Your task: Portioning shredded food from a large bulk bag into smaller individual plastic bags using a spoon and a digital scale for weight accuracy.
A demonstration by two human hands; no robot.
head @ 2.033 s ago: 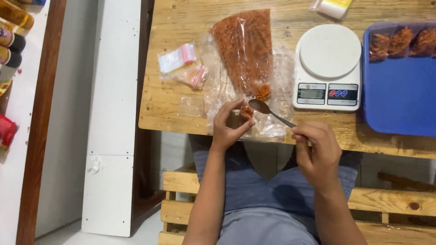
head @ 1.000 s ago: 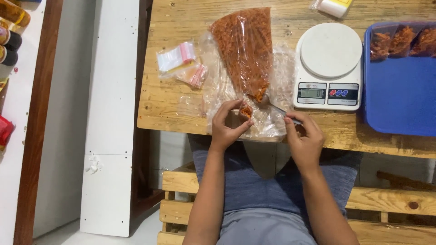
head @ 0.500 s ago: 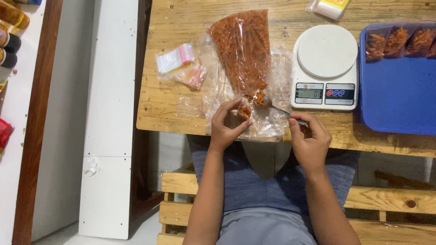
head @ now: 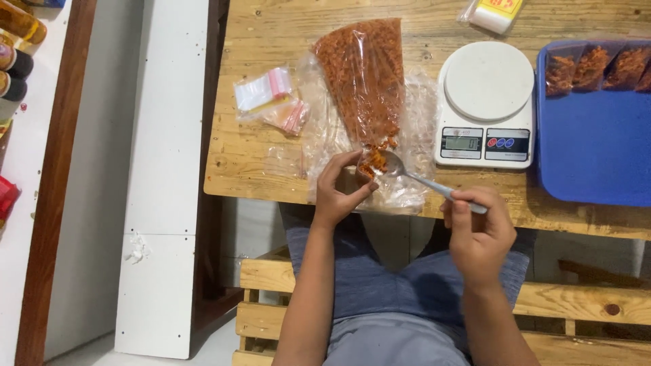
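My left hand (head: pixel 341 190) holds a small clear pouch (head: pixel 369 166) with orange-red crumbs in it, at the near edge of the wooden table (head: pixel 251 156). My right hand (head: pixel 478 230) grips the handle of a metal spoon (head: pixel 413 176), whose bowl rests at the pouch's mouth. Just beyond lies a large clear bag of the same orange-red crumbs (head: pixel 363 78), open toward me on a sheet of clear plastic.
A white digital kitchen scale (head: pixel 485 102) stands to the right. A blue tray (head: pixel 597 149) holds several filled pouches (head: pixel 590 68) at its far edge. Empty zip pouches (head: pixel 268 98) lie to the left. A yellow-white packet (head: pixel 495 13) sits at the back. Bottles (head: pixel 13 61) stand far left.
My right hand dipped the spoon into the big bag and drew it back; the spoon's bowl is now at the small pouch's mouth. My left hand stayed in place.
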